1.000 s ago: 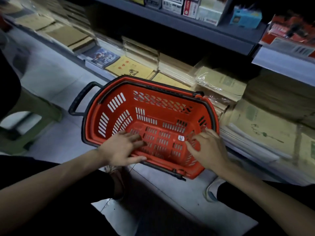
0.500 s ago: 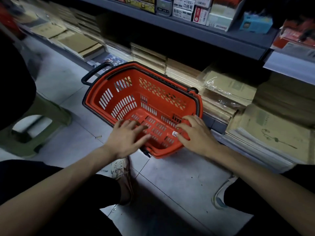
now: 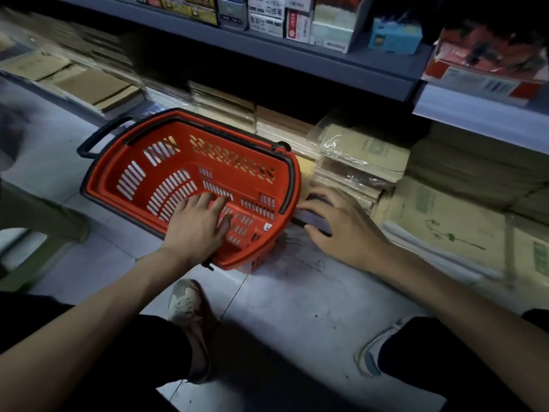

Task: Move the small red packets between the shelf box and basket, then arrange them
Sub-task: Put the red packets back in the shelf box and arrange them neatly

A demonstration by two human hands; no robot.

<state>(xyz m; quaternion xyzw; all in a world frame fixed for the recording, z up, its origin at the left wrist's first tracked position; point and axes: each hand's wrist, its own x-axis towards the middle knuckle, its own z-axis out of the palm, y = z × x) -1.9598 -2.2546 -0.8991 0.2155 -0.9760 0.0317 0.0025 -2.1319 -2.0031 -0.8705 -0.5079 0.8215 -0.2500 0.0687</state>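
A red plastic basket [image 3: 166,162] with a black handle lies tipped on the floor against the lowest shelf, its open side facing me and nothing inside it. My left hand [image 3: 197,226] rests flat with spread fingers on the basket's near wall. My right hand [image 3: 335,221] is off the basket, its fingers straight, touching the dark edge of the bottom shelf [image 3: 312,220] beside the basket's right end. A red box of small red packets [image 3: 487,60] sits on the upper right shelf.
Stacks of wrapped brown paper notebooks [image 3: 365,156] fill the bottom shelf. Small boxed goods [image 3: 297,22] line the shelf above. A green stool [image 3: 38,230] stands at the left. My shoes [image 3: 190,298] and knees are on the grey floor tiles.
The basket has slid left and away along the floor toward the shelf. My right hand has left the basket's wall and now lies on the shelf edge. The left hand stays on the basket.
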